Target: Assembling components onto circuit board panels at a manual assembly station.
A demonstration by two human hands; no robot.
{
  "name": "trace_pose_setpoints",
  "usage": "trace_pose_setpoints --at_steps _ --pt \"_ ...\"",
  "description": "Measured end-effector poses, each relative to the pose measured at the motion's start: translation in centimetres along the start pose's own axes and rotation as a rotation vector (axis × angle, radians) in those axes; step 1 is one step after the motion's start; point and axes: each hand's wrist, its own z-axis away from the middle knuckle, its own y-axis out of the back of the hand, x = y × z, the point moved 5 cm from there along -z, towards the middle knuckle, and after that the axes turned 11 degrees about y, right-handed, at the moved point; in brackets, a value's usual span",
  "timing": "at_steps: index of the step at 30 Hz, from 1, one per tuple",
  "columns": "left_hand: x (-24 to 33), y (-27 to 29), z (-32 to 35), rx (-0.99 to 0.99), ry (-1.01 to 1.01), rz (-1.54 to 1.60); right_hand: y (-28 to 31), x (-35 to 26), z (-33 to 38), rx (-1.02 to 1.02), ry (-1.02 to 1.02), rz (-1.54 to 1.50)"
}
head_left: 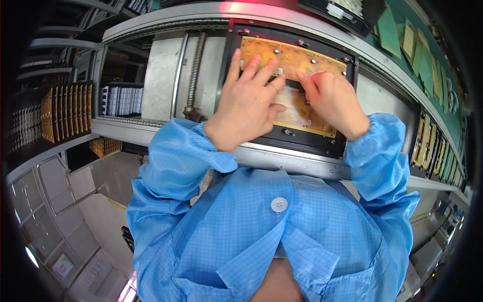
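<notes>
Yellow-amber circuit boards (294, 55) lie in a black carrier frame (309, 142) fitted with small metal knobs. My left hand (246, 108) rests over the left part of the boards, its fingers spread and a ring on one of them. Over the right part, my right hand (334, 95) is closed, thumb and curled fingers together at the gap between the upper and lower boards. Whatever its fingertips hold, if anything, is hidden. Both my arms wear blue checked sleeves.
The carrier sits across metal conveyor rails (123, 130), beside a threaded screw shaft (195, 75). Racks of upright boards (65, 113) stand at the left and more boards (431, 143) at the right. A black tray (339, 14) lies beyond the far rail, near green panels (390, 32).
</notes>
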Motion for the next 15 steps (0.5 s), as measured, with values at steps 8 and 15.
trace_pose_setpoints --at_steps 8,15 --pt "3.7 -0.2 3.1 -0.129 -0.122 0.226 3.9 2.2 10.2 -0.126 0.294 -0.267" --pt "4.9 -3.0 3.7 0.057 -0.210 -0.110 1.6 2.6 12.5 0.096 0.535 -0.074"
